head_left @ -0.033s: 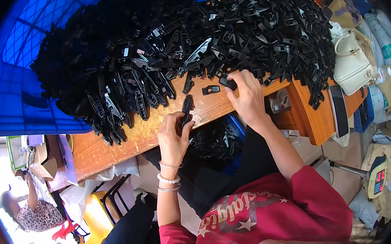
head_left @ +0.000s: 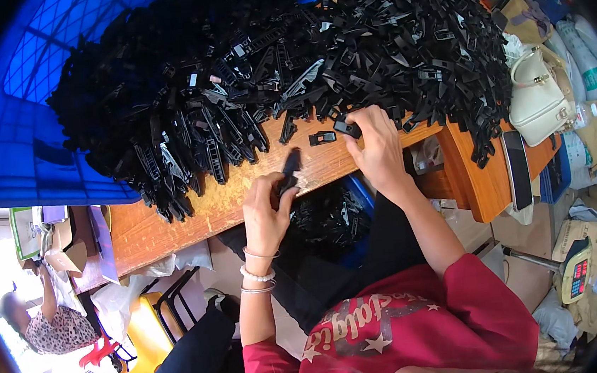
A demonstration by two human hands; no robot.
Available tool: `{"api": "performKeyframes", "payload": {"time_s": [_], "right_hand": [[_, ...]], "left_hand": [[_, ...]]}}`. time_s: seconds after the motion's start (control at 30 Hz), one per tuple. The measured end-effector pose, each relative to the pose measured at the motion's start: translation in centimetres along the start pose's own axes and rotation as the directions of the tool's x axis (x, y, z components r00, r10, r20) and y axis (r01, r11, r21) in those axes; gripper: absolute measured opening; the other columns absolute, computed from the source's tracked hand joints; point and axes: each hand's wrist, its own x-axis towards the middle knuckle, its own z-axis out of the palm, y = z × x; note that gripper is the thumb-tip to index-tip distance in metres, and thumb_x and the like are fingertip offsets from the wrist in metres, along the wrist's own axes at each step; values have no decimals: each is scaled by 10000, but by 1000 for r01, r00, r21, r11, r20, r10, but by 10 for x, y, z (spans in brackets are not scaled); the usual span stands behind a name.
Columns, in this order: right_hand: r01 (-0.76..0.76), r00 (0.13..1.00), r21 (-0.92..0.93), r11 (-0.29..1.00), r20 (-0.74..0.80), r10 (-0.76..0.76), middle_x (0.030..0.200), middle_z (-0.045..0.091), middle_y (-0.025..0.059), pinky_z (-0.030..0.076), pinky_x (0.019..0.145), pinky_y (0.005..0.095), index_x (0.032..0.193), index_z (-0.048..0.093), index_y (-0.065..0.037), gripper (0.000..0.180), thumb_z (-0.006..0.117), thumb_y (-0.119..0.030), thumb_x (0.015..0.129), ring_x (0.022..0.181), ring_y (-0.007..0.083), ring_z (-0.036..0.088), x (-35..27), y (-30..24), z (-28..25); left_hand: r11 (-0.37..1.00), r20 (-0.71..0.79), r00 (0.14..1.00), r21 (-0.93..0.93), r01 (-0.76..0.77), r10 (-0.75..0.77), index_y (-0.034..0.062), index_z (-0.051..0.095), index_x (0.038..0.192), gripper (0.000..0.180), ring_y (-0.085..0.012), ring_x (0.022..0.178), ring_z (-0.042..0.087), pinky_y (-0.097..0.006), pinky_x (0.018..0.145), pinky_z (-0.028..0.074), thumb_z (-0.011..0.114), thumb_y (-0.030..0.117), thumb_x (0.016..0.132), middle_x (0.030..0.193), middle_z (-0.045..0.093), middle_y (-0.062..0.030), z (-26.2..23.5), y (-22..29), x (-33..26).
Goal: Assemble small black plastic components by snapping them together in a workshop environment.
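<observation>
Over the front edge of the wooden table (head_left: 194,206), my left hand (head_left: 266,207) is closed on a long black plastic part (head_left: 291,162), whose far end points away from me and looks slightly blurred. My right hand (head_left: 378,144) pinches a small black plastic clip (head_left: 346,127) at the tabletop. Just left of that clip lies another small black clip (head_left: 322,138), touched by neither hand. A heap of long black plastic parts (head_left: 193,117) rises beyond my left hand. Beyond my right hand is a heap of small black clips (head_left: 415,55).
A blue crate (head_left: 32,149) leans at the left. Below the table edge, a blue bin (head_left: 362,194) holds black parts. A phone (head_left: 517,171) and a cream handbag (head_left: 539,98) are at the right. Another person (head_left: 58,325) is at the far left, near a yellow chair (head_left: 147,327).
The long part in my left hand has tipped slightly to the right, and that hand has shifted a little. My right hand has barely moved, still pinching its clip.
</observation>
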Motion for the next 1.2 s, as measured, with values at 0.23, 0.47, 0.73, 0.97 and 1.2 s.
{"api": "performKeyframes", "payload": {"time_s": [0.23,0.47,0.73,0.97,1.2], "right_hand": [[45,998,216,975,39,-54,884,612,155,466,746,417,1006,599,-24,228,718,-63,816,856,328,601,-10,-12,-7],[130,989,62,990,67,-134,761,607,93,471,678,362,1058,657,-11,273,734,-106,815,718,262,607,-28,-26,-8],[313,903,141,939,261,-340,1113,587,134,444,894,424,1122,671,-59,325,662,7,804,1029,310,568,-6,-9,-6],[-195,943,532,824,334,8,879,568,69,410,573,238,1248,634,-51,337,633,-32,912,593,105,476,-8,-23,-5],[-115,944,390,913,328,-21,855,573,66,425,588,267,1157,670,-16,290,695,-55,871,588,138,485,-3,-26,-2]], "left_hand": [[985,76,983,-38,-167,169,-16,653,1008,221,-309,898,559,-373,795,468,716,14,799,1010,583,-134,-2,-3,6],[991,-19,991,-38,-131,130,-21,666,999,217,-305,894,552,-363,794,460,719,4,791,976,589,-130,0,-9,6],[992,-34,992,1,-124,124,-22,669,1014,213,-299,872,566,-352,765,469,701,-15,804,986,586,-131,-11,-13,2],[985,24,986,57,-165,164,20,687,1028,239,-269,866,519,-355,760,454,706,-10,792,979,578,-95,-13,-12,3],[984,27,986,58,-167,166,10,685,1031,245,-278,883,530,-363,771,459,707,-8,787,981,587,-98,-12,-13,4]]}}
